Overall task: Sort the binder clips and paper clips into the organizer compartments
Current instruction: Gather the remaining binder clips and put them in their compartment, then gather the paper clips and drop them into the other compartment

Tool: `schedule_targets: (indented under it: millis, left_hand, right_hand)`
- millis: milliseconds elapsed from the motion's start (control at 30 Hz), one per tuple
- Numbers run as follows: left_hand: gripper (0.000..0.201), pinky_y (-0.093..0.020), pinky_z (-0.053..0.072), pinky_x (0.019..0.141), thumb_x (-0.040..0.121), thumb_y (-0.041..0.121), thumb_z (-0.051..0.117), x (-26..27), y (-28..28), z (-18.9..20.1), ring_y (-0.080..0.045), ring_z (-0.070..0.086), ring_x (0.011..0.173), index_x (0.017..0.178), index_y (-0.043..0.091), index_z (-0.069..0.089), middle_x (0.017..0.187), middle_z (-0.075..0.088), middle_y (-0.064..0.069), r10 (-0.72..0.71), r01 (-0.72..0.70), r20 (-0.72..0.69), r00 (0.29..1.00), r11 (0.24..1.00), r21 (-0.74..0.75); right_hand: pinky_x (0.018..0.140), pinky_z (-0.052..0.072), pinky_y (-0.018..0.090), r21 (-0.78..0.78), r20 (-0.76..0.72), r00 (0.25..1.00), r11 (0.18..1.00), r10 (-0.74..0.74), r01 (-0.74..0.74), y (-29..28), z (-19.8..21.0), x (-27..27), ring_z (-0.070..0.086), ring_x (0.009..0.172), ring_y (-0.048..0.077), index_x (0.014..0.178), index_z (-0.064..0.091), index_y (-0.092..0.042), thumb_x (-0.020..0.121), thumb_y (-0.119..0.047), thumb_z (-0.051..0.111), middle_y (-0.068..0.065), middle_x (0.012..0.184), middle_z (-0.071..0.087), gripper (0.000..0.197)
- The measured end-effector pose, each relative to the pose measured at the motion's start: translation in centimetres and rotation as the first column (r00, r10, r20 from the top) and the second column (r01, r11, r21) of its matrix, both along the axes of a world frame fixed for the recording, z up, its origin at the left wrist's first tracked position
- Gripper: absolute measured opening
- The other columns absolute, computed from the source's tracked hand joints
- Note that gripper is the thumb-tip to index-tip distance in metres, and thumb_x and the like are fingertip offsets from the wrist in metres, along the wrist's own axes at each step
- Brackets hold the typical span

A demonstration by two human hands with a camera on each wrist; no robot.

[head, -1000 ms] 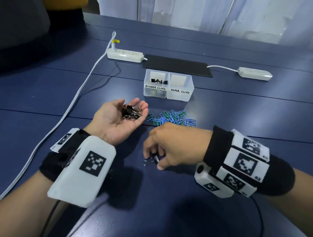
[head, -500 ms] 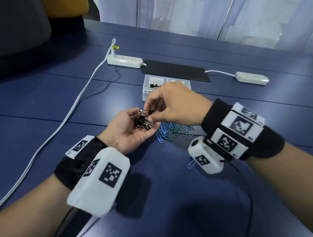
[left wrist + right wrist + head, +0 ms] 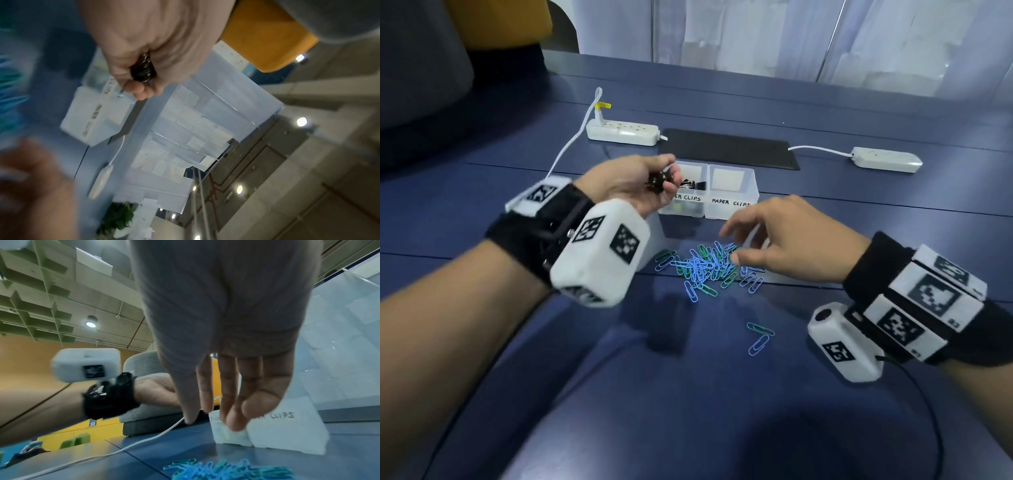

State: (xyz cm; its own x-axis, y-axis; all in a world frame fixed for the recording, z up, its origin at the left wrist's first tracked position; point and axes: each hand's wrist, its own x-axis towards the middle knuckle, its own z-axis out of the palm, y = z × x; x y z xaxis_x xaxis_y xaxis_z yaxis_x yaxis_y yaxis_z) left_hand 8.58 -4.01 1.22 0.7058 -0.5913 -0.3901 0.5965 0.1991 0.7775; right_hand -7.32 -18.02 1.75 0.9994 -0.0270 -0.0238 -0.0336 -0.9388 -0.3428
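Observation:
My left hand (image 3: 640, 181) is cupped around a bunch of black binder clips (image 3: 656, 181), right at the left edge of the clear organizer (image 3: 732, 209). In the left wrist view the binder clips (image 3: 144, 69) show dark between my curled fingers. A few binder clips (image 3: 693, 185) lie in the compartment marked BINDER CLIPS. The PAPER CLIPS compartment (image 3: 729, 180) shows only its pale bottom. My right hand (image 3: 756, 240) hovers with loose, spread fingers above the pile of blue and green paper clips (image 3: 705, 267). It holds nothing in the right wrist view, where its fingers (image 3: 232, 394) hang straight.
Two stray paper clips (image 3: 760, 337) lie nearer to me. Behind the organizer lies a black mat (image 3: 726, 147), flanked by a white power strip (image 3: 623, 132) with its cable (image 3: 571, 144) and a second power strip (image 3: 887, 159). A grey and yellow seat (image 3: 465, 41) stands at far left.
My right hand has left the left palm and dropped over the paper clip pile, empty. My left hand has carried its binder clips forward to the organizer.

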Motion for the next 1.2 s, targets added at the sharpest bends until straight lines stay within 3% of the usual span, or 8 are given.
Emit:
schedule_targets:
  millis: [133,200,267,367,533,900,1066,1200]
  left_hand:
    - [0.024,-0.015,0.039,0.044,0.099,0.004,0.041,1.8,-2.9,0.9,-0.013,0.048,0.061,0.079,0.011,0.051,0.070,0.048,-0.005,-0.158,0.029,0.449,0.879,0.959,0.281]
    - [0.022,-0.021,0.041,0.052,0.094,0.002,0.043,2.4,-4.0,0.8,-0.017,0.050,0.064,0.081,0.011,0.058,0.071,0.053,-0.004,-0.387,-0.108,0.713,0.585,0.834,0.541]
    - [0.024,-0.026,0.042,0.066,0.091,0.001,0.042,2.8,-5.0,0.4,-0.021,0.053,0.077,0.090,0.011,0.064,0.083,0.058,-0.004,-0.688,-0.339,0.685,0.238,0.602,0.723]
    - [0.025,-0.031,0.044,0.079,0.087,-0.001,0.044,3.1,-5.9,-0.4,-0.031,0.060,0.094,0.089,0.012,0.065,0.100,0.067,-0.011,-0.851,-0.451,0.525,0.015,0.463,0.763]
    - [0.021,-0.033,0.053,0.080,0.080,0.002,0.052,3.7,-6.4,-0.8,-0.028,0.061,0.086,0.082,0.016,0.068,0.093,0.069,-0.008,-0.888,-0.456,0.459,-0.033,0.422,0.784]
    - [0.040,-0.039,0.053,0.086,0.070,0.021,0.072,3.9,-5.6,0.1,-0.026,0.062,0.095,0.110,0.028,0.068,0.109,0.066,-0.001,-0.859,-0.455,0.502,0.100,0.409,0.791]
    - [0.031,-0.041,0.049,0.088,0.078,0.023,0.062,1.6,-3.3,0.5,-0.029,0.058,0.105,0.108,0.026,0.067,0.110,0.065,-0.002,-0.789,-0.518,0.615,0.014,0.520,0.679]
    - [0.034,-0.031,0.047,0.083,0.079,0.029,0.065,-2.1,-0.2,0.2,-0.028,0.059,0.103,0.113,0.025,0.065,0.108,0.064,-0.003,-0.833,-0.454,0.551,-0.051,0.510,0.730]
  right_hand:
    - [0.075,0.049,0.022,-0.011,-0.060,0.998,1.000,-0.006,0.006,-1.1,-0.7,-0.9,0.064,0.073,0.005,0.103,0.068,-0.029,0.080,-0.033,0.068,-0.009,0.087,0.070,0.023]
    - [0.073,0.047,0.019,0.003,-0.065,0.998,1.000,-0.007,0.007,-1.5,-0.9,-1.2,0.062,0.071,0.002,0.103,0.068,-0.028,0.080,-0.032,0.068,-0.009,0.087,0.070,0.023]
    - [0.074,0.048,0.020,0.012,-0.075,0.997,1.000,-0.003,0.003,-1.9,-1.1,-1.5,0.060,0.069,-0.001,0.102,0.068,-0.029,0.080,-0.032,0.068,-0.009,0.087,0.070,0.022]
    - [0.077,0.051,0.024,0.029,-0.079,0.997,1.000,-0.009,0.011,-2.3,-1.1,-1.7,0.059,0.071,-0.004,0.101,0.067,-0.031,0.081,-0.034,0.067,-0.010,0.087,0.069,0.021]
    - [0.078,0.052,0.025,0.031,-0.077,0.997,0.999,-0.019,0.021,-2.8,-1.2,-2.0,0.061,0.070,-0.002,0.102,0.068,-0.029,0.081,-0.034,0.067,-0.010,0.086,0.069,0.021]
    - [0.084,0.050,0.028,-0.100,-0.106,0.990,0.992,-0.091,0.081,-3.4,-1.9,0.0,0.060,0.086,0.012,0.114,0.065,-0.025,0.081,-0.017,0.060,-0.002,0.106,0.067,0.034]
    - [0.078,0.031,0.018,-0.203,-0.222,0.973,0.979,-0.057,0.011,-2.7,-2.3,1.7,0.053,0.107,0.020,0.135,0.050,-0.023,0.075,-0.010,0.066,0.005,0.127,0.054,0.064]
    - [0.078,0.037,0.024,-0.249,-0.269,0.963,0.968,-0.029,-0.040,-1.6,-2.5,2.5,0.054,0.105,0.024,0.141,0.041,-0.026,0.079,-0.013,0.060,0.006,0.122,0.046,0.066]
